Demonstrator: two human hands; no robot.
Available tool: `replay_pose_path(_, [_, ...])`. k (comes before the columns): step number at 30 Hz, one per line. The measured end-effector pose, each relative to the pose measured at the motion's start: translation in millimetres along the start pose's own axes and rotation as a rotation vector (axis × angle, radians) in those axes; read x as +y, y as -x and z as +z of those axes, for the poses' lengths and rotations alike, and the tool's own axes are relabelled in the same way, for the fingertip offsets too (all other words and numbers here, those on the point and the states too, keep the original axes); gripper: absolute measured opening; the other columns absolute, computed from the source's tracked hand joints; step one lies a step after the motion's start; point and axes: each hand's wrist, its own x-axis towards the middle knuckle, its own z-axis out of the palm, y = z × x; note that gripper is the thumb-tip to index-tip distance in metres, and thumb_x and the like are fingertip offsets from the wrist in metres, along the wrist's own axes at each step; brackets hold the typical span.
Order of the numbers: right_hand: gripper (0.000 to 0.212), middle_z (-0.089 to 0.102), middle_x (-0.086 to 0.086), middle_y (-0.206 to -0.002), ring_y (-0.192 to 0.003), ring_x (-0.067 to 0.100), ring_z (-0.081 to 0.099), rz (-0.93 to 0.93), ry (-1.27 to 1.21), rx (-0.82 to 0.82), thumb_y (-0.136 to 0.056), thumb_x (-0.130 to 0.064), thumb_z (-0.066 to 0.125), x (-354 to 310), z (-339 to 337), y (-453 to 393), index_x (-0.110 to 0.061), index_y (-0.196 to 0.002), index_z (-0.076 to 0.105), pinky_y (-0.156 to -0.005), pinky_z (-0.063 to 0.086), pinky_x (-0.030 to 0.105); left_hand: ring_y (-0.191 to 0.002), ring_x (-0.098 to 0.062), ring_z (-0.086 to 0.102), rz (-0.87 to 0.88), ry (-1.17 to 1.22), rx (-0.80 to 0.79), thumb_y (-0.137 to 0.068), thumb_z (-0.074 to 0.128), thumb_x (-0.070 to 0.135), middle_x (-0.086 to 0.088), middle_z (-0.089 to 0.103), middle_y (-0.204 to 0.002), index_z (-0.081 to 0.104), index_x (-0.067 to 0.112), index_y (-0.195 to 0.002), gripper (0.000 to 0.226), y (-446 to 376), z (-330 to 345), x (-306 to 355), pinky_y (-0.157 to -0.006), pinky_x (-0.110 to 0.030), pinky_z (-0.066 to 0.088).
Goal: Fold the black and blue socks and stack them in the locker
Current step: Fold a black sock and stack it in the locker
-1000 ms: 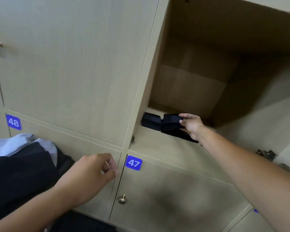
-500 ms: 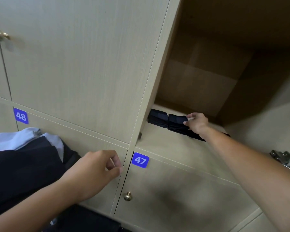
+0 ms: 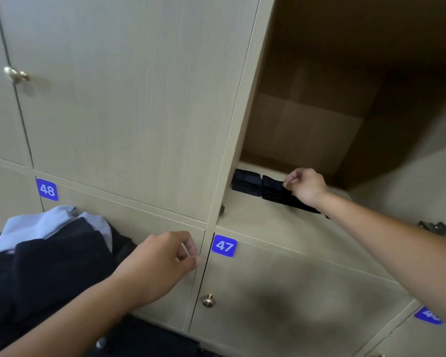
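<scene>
Your right hand reaches into the open locker, a pale wood compartment with a shadowed brown interior. Its fingers are curled and pinch the top edge of a folded dark sock stack that sits on the locker floor near the front left. Just to the left of that stack, touching it, lies a second folded dark sock bundle, tucked against the locker's left wall. Both bundles look black or very dark blue; the shade cannot be told apart in the shadow.

Your left hand hangs in front of the closed lower doors, fingers loosely curled with thumb near forefinger, holding nothing you can see. It sits beside the gap between two doors, near a blue label reading 47. A brass knob is below that label. Another blue label, 48, is farther left. At the lower left lies a heap of dark and pale blue clothing.
</scene>
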Motion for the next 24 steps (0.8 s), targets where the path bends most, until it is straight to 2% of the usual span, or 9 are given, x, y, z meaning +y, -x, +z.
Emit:
replay_pose_path(2, [0.01, 0.07, -0.006, -0.084, -0.093, 0.017, 0.064, -0.062, 0.015, -0.009, -0.092, -0.011, 0.062, -14, -2, 22, -0.012, -0.089, 0.072, -0.085, 0.047, 0.026, -0.073, 0.0, 0.065, 0.006, -0.006, 0.003, -0.09, 0.069, 0.043, 0.022, 0.07, -0.078, 0.066, 0.033, -0.085, 0.012, 1, -2, 1, -0.072, -0.023, 0.053])
replay_pose_path(4, [0.015, 0.072, -0.005, -0.086, -0.091, 0.015, 0.065, -0.101, 0.02, -0.049, -0.092, -0.011, 0.06, -27, -4, 47, -0.018, -0.086, 0.072, -0.085, 0.05, 0.03, -0.074, 0.0, 0.065, 0.013, -0.011, 0.002, -0.091, 0.069, 0.043, 0.019, 0.071, -0.078, 0.066, 0.032, -0.086, 0.012, 3, -4, 3, -0.072, -0.024, 0.053])
replay_pose_path(8, [0.01, 0.071, -0.011, -0.083, -0.082, 0.007, 0.063, -0.181, -0.001, -0.099, -0.092, -0.019, 0.063, -47, 1, 102, -0.026, -0.086, 0.068, -0.072, 0.048, 0.025, -0.079, -0.001, 0.065, 0.018, -0.021, -0.011, -0.091, 0.068, 0.045, 0.017, 0.071, -0.082, 0.066, 0.033, -0.086, 0.013, 9, -12, 7, -0.074, -0.024, 0.052])
replay_pose_path(11, [0.007, 0.068, -0.013, -0.081, -0.078, 0.003, 0.061, -0.206, -0.037, -0.141, -0.091, -0.024, 0.066, -59, 6, 139, -0.027, -0.086, 0.066, -0.071, 0.047, 0.025, -0.083, -0.003, 0.065, 0.018, -0.044, -0.027, -0.091, 0.068, 0.047, 0.015, 0.071, -0.086, 0.066, 0.033, -0.087, 0.014, 11, -17, 8, -0.078, -0.028, 0.052])
replay_pose_path(14, [0.003, 0.067, -0.012, -0.083, -0.075, 0.004, 0.06, -0.247, -0.073, -0.205, -0.092, -0.025, 0.065, -69, 9, 170, -0.027, -0.091, 0.067, -0.072, 0.049, 0.026, -0.084, -0.006, 0.066, 0.009, -0.05, -0.025, -0.091, 0.069, 0.045, 0.014, 0.071, -0.086, 0.067, 0.031, -0.088, 0.015, 11, -24, 6, -0.074, -0.027, 0.051])
replay_pose_path(17, [0.004, 0.066, -0.013, -0.087, -0.078, 0.005, 0.06, -0.285, -0.075, -0.24, -0.094, -0.028, 0.063, -74, 12, 188, -0.027, -0.096, 0.067, -0.071, 0.049, 0.027, -0.084, -0.01, 0.066, -0.013, -0.069, -0.011, -0.092, 0.068, 0.042, 0.013, 0.07, -0.085, 0.067, 0.028, -0.089, 0.013, 11, -33, 2, -0.077, -0.031, 0.054])
replay_pose_path(22, [0.004, 0.064, -0.016, -0.084, -0.077, -0.001, 0.057, -0.316, -0.097, -0.276, -0.095, -0.029, 0.065, -78, 20, 195, -0.028, -0.099, 0.067, -0.065, 0.04, 0.016, -0.09, -0.013, 0.066, -0.081, -0.178, 0.033, -0.094, 0.065, 0.041, 0.011, 0.072, -0.094, 0.066, 0.027, -0.097, 0.015, 9, -56, -15, -0.086, -0.033, 0.053])
replay_pose_path(24, [0.004, 0.065, -0.016, -0.084, -0.078, 0.001, 0.058, -0.315, -0.113, -0.289, -0.095, -0.03, 0.065, -81, 23, 194, -0.029, -0.099, 0.066, -0.067, 0.041, 0.019, -0.096, -0.016, 0.066, -0.132, -0.239, 0.033, -0.094, 0.065, 0.042, 0.009, 0.073, -0.099, 0.066, 0.027, -0.1, 0.017, 8, -66, -26, -0.088, -0.033, 0.051])
